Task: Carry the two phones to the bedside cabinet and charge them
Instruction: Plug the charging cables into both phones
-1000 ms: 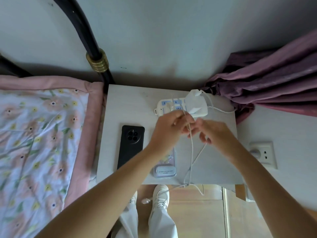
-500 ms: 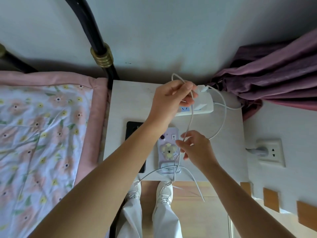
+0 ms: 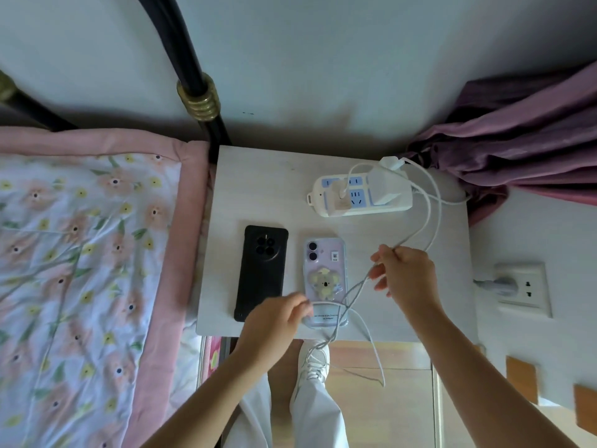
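Two phones lie face down, side by side, on the white bedside cabinet (image 3: 258,182): a black phone (image 3: 261,270) on the left and a purple phone (image 3: 324,276) with a koala charm on its clear case. Behind them sits a white power strip (image 3: 361,195) with two chargers plugged in. White charging cables (image 3: 429,215) run from the chargers towards me. My right hand (image 3: 407,276) pinches these cables right of the purple phone. My left hand (image 3: 277,318) is at the purple phone's near end, fingers closed on a cable there.
A bed with a floral, pink-edged quilt (image 3: 80,270) borders the cabinet on the left, with a black metal bedpost (image 3: 193,92) behind. Purple curtain fabric (image 3: 517,140) bunches at the back right. A wall socket (image 3: 520,286) holds a grey plug. My white shoe (image 3: 313,360) shows below.
My left hand came down from the power strip to the purple phone's near end. My right hand shifted right along the cables. Both phones are now uncovered.
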The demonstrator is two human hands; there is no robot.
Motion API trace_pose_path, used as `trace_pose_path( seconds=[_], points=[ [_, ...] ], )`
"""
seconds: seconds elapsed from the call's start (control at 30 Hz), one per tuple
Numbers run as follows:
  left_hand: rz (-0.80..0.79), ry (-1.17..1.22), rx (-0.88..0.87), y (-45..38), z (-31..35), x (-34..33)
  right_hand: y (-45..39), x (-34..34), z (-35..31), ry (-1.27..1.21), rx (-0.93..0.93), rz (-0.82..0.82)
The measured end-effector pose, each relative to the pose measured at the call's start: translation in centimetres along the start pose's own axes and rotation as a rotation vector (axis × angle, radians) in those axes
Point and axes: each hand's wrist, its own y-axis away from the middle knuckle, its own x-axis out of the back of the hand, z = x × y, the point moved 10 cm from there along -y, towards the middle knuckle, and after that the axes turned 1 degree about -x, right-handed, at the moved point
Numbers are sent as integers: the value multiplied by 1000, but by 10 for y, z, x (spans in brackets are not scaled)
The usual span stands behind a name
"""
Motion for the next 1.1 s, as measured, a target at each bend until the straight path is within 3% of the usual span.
trace_pose_path(
  seconds=[0.1,0.13,0.2,0.27,0.33,0.4,0.53,0.63,0.7,0.87,0.93,1.0,1.1],
  points=[
    [168,15,-151,-22,27,29,7,-9,-7,385,-80,-238],
    [201,-48,-250,-29,43,35,15,-16,-12,351,-101,-351],
    [278,-257,-473,-36,74,38,30,-30,-34,-55,-115,-519],
    [356,-431,-638,-39,99,35,32,-28,-59,-472,-32,-468],
    [408,-470,-761,-39,114,34,21,-12,-63,-372,115,-218],
    [486,-442,-830,-36,123,39,16,-9,-60,-255,147,-113],
    [641,-397,-821,-20,127,49,18,-24,-51,-217,99,-249],
    [585,-433,-970,-4,139,26,21,-40,-33,-332,-30,-491],
    [538,-395,-995,2,135,12,22,-43,-26,-434,-67,-537],
    [430,-381,-992,26,104,-24,17,-42,-14,-403,2,-410],
    [412,-343,-905,32,90,-26,16,-47,-11,-463,-30,-401],
    [422,-136,-619,26,66,-14,15,-51,-7,-486,-61,-354],
    [476,317,13,18,6,-5,11,-49,4,-251,-37,-178]
  ],
)
